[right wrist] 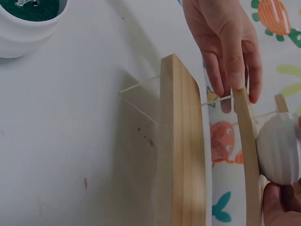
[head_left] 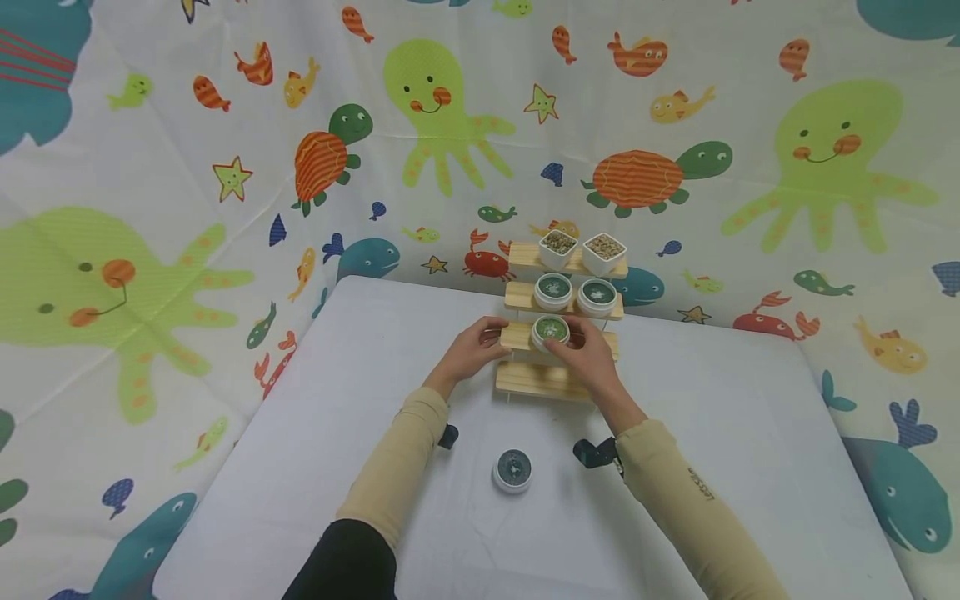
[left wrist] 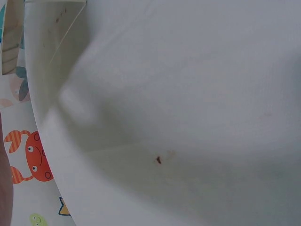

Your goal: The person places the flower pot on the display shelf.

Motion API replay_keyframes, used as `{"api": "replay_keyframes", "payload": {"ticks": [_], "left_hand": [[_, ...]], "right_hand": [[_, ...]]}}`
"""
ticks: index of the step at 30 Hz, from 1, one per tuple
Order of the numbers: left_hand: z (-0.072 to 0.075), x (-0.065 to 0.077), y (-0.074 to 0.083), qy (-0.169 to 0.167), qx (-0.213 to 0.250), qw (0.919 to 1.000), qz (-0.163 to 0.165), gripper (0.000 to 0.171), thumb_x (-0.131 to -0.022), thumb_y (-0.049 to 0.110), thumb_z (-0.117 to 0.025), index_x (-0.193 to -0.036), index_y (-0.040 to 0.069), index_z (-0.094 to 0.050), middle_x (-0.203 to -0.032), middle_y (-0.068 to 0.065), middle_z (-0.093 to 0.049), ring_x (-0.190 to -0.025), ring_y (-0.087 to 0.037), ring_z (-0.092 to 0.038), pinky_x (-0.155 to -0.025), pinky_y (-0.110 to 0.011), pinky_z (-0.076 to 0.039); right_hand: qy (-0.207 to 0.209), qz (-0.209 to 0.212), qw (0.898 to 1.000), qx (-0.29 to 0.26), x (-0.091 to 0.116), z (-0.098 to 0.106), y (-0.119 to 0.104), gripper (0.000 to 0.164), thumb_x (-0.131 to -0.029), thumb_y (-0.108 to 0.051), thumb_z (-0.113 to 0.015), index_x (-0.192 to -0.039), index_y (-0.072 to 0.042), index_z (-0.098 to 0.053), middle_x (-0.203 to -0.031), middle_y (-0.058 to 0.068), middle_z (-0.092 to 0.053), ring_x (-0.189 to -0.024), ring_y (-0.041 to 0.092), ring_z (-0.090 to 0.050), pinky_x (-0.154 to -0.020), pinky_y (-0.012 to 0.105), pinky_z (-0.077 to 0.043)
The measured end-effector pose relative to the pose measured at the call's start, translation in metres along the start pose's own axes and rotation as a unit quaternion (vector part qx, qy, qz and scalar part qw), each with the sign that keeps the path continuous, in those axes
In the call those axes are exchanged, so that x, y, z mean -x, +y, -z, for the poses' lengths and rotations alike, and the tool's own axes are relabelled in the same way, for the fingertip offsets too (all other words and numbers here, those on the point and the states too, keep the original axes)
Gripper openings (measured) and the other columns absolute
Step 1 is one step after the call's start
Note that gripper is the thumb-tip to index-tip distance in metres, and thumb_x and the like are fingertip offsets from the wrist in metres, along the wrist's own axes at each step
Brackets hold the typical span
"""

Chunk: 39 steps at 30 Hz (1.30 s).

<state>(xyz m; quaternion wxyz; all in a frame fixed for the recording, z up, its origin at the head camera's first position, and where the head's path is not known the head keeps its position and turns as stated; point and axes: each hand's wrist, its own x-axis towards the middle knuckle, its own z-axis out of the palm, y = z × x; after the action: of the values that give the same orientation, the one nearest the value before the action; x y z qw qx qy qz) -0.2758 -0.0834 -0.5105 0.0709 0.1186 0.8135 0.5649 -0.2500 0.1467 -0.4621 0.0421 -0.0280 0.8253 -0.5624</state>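
My right hand (head_left: 588, 354) grips a small white round jar with a green top (head_left: 551, 330) at the second-lowest board of a tiered wooden stand (head_left: 543, 379). In the right wrist view, the jar (right wrist: 278, 150) rests its base against that board, with the right fingers (right wrist: 282, 207) on its side. My left hand (head_left: 474, 350) holds the left end of the same board; its thumb (right wrist: 233, 70) lies on the board's edge. The left wrist view shows mostly white tablecloth. Another white jar with a dark top (head_left: 513, 469) stands on the table in front of the stand.
Two white jars with dark green tops, left (head_left: 553, 290) and right (head_left: 597, 297), stand on the board above. Two square white bowls of grain-like bits, left (head_left: 557, 250) and right (head_left: 603, 252), occupy the top board. A patterned cloth (head_left: 465, 225) hangs behind the white table (head_left: 360, 358).
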Motion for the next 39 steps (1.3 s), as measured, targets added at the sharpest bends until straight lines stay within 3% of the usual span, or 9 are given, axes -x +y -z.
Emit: {"api": "replay_keyframes", "payload": {"ticks": [20,39], "left_hand": [[-0.001,0.0,0.001,-0.002,-0.002,1.0,0.003,0.054,-0.088,0.012,-0.074,-0.135,0.004,-0.05,-0.139,-0.014,-0.051,-0.129,-0.024,-0.052,-0.107,-0.025,-0.045],[-0.001,0.001,-0.001,0.003,-0.019,0.9998,0.01,0.055,-0.089,0.019,-0.074,-0.136,0.008,-0.05,-0.14,-0.01,-0.052,-0.129,-0.023,-0.051,-0.108,-0.024,-0.044]], "right_hand": [[0.005,0.004,1.0,0.02,0.013,0.011,0.004,0.064,-0.088,-0.029,-0.074,-0.141,-0.006,-0.046,-0.139,0.013,-0.05,-0.127,0.027,-0.049,-0.109,0.035,-0.045],[-0.023,-0.002,0.999,0.029,0.058,0.016,0.018,0.068,-0.088,-0.03,-0.074,-0.141,-0.002,-0.042,-0.142,0.015,-0.044,-0.128,0.031,-0.045,-0.114,0.042,-0.039]]}}
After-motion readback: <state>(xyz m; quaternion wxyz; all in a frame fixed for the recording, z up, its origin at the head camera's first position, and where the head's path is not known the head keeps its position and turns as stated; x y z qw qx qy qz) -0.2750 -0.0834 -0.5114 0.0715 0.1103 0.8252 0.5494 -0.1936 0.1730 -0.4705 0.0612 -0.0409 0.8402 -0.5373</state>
